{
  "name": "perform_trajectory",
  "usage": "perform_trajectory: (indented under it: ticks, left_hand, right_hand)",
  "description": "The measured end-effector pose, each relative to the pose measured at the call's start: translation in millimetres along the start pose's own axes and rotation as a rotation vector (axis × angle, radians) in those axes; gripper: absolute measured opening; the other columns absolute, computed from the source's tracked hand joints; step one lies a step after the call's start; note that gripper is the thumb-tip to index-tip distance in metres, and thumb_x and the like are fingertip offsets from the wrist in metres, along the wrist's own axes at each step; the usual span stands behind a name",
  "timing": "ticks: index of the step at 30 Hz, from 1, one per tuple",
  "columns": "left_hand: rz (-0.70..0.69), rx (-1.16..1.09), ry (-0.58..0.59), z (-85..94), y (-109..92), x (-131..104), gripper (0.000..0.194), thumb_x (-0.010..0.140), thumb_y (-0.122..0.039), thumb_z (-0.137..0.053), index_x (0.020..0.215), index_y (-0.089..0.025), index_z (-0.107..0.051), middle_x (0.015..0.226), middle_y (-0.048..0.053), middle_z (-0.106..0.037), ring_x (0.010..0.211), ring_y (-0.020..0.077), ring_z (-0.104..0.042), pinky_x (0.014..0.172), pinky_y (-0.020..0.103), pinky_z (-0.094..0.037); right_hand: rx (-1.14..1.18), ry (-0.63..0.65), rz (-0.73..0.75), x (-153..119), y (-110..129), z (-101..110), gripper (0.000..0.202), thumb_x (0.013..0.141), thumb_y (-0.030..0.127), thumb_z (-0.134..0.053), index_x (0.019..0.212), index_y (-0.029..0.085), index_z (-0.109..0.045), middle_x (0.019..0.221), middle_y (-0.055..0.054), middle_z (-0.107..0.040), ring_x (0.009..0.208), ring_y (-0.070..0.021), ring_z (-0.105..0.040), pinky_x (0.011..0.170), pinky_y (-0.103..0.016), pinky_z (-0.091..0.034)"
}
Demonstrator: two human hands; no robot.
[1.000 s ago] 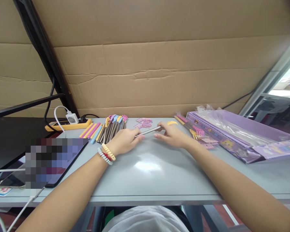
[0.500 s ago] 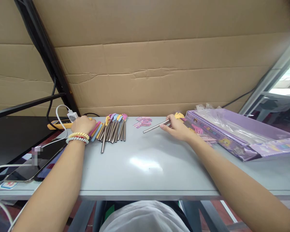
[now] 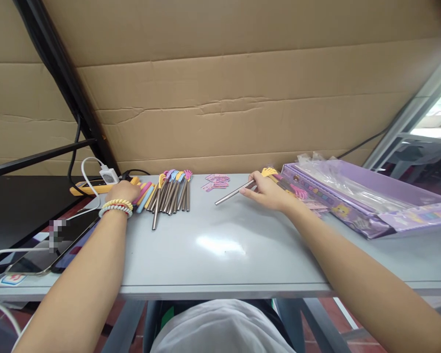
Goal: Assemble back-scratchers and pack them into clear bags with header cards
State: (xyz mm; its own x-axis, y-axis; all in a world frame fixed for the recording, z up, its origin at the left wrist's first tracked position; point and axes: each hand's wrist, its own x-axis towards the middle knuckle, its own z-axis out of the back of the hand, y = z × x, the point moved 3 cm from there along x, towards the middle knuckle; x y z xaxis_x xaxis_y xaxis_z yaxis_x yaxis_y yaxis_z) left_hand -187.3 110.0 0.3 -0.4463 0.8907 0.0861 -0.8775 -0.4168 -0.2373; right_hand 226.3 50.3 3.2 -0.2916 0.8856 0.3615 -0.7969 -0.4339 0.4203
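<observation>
My right hand (image 3: 266,190) is closed around a back scratcher (image 3: 230,195), whose bare metal rod points toward the lower left. A yellow claw-shaped head (image 3: 269,171) shows just behind that hand; whether it belongs to the held one I cannot tell. At the left, my left hand (image 3: 121,192) rests by a row of coloured grips (image 3: 146,197), pink, blue and yellow, its fingers hidden from view. Beside the grips lies a group of metal back scratchers (image 3: 174,193) with coloured claw heads at the far end. One of them sticks out nearer to me.
Small pink cards (image 3: 217,182) lie near the cardboard wall (image 3: 220,108). A purple box (image 3: 353,215) with clear plastic sleeves stands at the right, with more back scratchers and cards by its side. Phones (image 3: 33,264), a white charger (image 3: 109,174) and cables occupy the left.
The view has shifted slightly. Both hands stay in nearly the same places, the right one still gripping the back scratcher.
</observation>
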Motion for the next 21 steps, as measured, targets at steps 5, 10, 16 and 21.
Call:
perform_trajectory:
  ticks: [5, 10, 16, 21]
  left_hand:
    - [-0.004, -0.002, 0.012, -0.2, 1.5, 1.3, 0.055, 0.082, -0.049, -0.042, 0.104, -0.003, -0.065, 0.119, 0.027, -0.060, 0.109, 0.0383, -0.057, 0.083, 0.043, -0.046]
    - [-0.019, -0.001, 0.023, -2.6, 1.6, 2.8, 0.061, 0.084, -0.049, -0.038, 0.110, 0.000, -0.063, 0.124, 0.027, -0.058, 0.113, 0.0386, -0.055, 0.090, 0.043, -0.044]
    - [-0.002, 0.001, 0.021, -7.5, 2.2, 9.3, 0.069, 0.083, -0.053, -0.035, 0.116, 0.002, -0.061, 0.127, 0.028, -0.055, 0.114, 0.0398, -0.054, 0.091, 0.045, -0.044]
    - [-0.010, -0.082, -0.012, -9.2, 3.8, 12.5, 0.069, 0.079, -0.057, -0.038, 0.112, -0.001, -0.064, 0.122, 0.030, -0.058, 0.112, 0.0438, -0.054, 0.092, 0.052, -0.042]
  right_hand:
    - [0.002, -0.002, 0.001, -0.6, 0.6, 0.9, 0.038, 0.081, 0.059, -0.049, 0.090, 0.023, -0.040, 0.086, -0.008, -0.066, 0.069, -0.0206, -0.056, 0.058, -0.031, -0.037]
    - [0.001, -0.003, -0.008, -1.0, 0.6, 1.1, 0.038, 0.081, 0.058, -0.050, 0.091, 0.023, -0.041, 0.085, -0.007, -0.067, 0.071, -0.0216, -0.057, 0.059, -0.031, -0.038]
    - [-0.003, 0.022, 0.003, -0.9, 1.4, -0.4, 0.037, 0.082, 0.058, -0.050, 0.091, 0.022, -0.041, 0.089, -0.009, -0.067, 0.075, -0.0219, -0.058, 0.062, -0.031, -0.039]
    - [-0.009, 0.026, -0.009, -0.6, 3.2, -0.4, 0.036, 0.081, 0.055, -0.051, 0.090, 0.023, -0.040, 0.088, -0.008, -0.067, 0.073, -0.0221, -0.058, 0.061, -0.032, -0.038]
